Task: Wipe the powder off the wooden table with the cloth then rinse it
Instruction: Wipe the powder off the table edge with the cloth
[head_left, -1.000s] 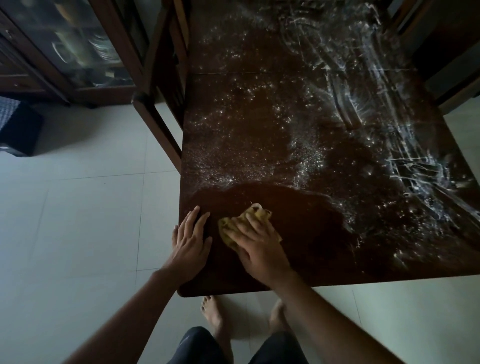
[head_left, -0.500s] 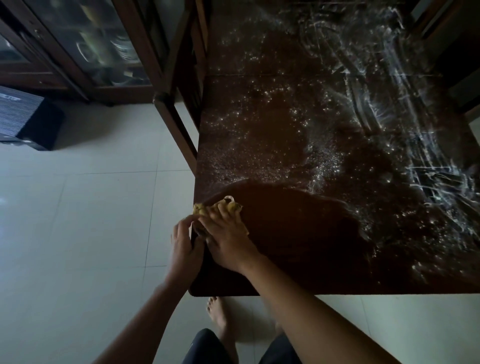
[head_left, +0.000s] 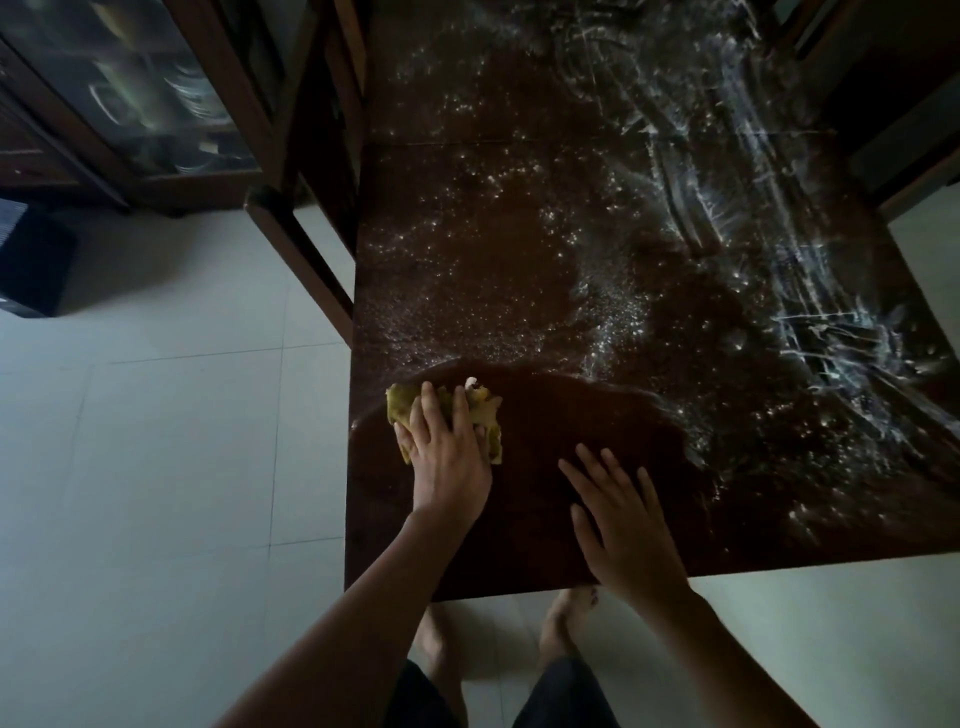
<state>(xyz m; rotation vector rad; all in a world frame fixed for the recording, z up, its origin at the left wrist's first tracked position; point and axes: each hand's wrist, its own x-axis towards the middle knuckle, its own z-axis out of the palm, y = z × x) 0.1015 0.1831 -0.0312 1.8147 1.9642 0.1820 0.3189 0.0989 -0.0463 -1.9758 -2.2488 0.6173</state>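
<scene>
A dark wooden table (head_left: 566, 431) fills the middle and right of the head view. White powder (head_left: 613, 322) speckles its far part, with smeared streaks (head_left: 810, 322) on the right. A wiped dark patch lies at the near left corner. A crumpled yellow cloth (head_left: 485, 410) lies near the table's left edge at the rim of that patch. My left hand (head_left: 447, 452) presses down on the cloth with its fingers over it. My right hand (head_left: 623, 519) rests flat on the wiped wood to the right, fingers apart, holding nothing.
A wooden chair (head_left: 301, 244) stands against the table's left side. Behind it is a glass-door cabinet (head_left: 156, 93) with dishes, and a black box (head_left: 31, 260) sits on the pale tiled floor. More dark furniture (head_left: 909, 156) stands at the far right. My bare feet show under the near edge.
The cloth has passed from my right hand to my left at the table's left edge. My right hand has moved right and now lies flat on the wiped wood.
</scene>
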